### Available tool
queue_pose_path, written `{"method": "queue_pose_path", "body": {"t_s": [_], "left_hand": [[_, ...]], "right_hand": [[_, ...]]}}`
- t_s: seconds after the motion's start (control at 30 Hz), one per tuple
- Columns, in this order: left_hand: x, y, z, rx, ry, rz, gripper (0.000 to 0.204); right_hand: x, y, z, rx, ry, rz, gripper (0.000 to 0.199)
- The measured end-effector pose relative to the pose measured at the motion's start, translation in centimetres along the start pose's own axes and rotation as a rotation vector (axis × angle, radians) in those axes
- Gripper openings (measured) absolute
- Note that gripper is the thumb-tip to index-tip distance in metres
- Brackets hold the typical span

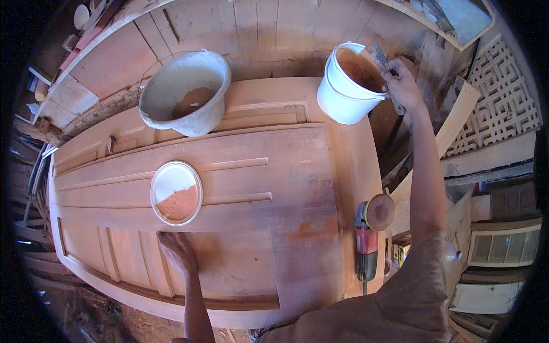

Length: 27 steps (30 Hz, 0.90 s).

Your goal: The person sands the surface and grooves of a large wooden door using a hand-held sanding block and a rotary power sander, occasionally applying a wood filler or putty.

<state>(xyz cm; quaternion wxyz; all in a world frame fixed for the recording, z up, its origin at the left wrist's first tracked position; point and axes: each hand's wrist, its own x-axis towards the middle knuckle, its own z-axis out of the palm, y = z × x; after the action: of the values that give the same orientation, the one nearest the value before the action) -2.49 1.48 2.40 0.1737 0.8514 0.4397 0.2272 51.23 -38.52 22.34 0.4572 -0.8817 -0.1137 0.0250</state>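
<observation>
Fingers of R hand (405,84) grip scraper (376,57) at white bucket (343,98), far right; L hand (179,251) just nr side of lid (171,178) w/ paste (179,204), can't tell finger spread

A brown shirt (366,308) with a loose sleeve (422,257) at near right is being worn; left hand (178,251) and right hand (405,86) are being shown bare.

bucket (342,98) right of basin (176,81)

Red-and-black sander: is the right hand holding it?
No, the sander lies apart from the right hand, which grips a scraper at the white bucket.
</observation>
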Motion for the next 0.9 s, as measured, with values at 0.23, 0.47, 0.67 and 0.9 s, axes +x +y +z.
{"method": "queue_pose_path", "body": {"t_s": [0.23,0.47,0.67,0.9], "left_hand": [[0.0,-1.2,-0.1,-0.048,0.002,-0.02,0.068],[-0.4,-1.9,0.2,-0.01,0.018,-0.024,0.068],[0.0,-1.9,0.4,0.02,0.013,-0.003,0.066],[-0.2,-3.4,0.8,0.069,0.036,0.023,0.063]], "right_hand": [[-8.1,-5.1,1.8,0.457,0.026,0.11,0.024],[-21.7,-8.0,9.7,0.749,0.025,0.379,0.023],[-27.9,0.3,16.6,0.191,-0.022,0.166,0.041],[-26.7,-0.6,19.8,-0.645,-0.128,0.086,0.049]]}}
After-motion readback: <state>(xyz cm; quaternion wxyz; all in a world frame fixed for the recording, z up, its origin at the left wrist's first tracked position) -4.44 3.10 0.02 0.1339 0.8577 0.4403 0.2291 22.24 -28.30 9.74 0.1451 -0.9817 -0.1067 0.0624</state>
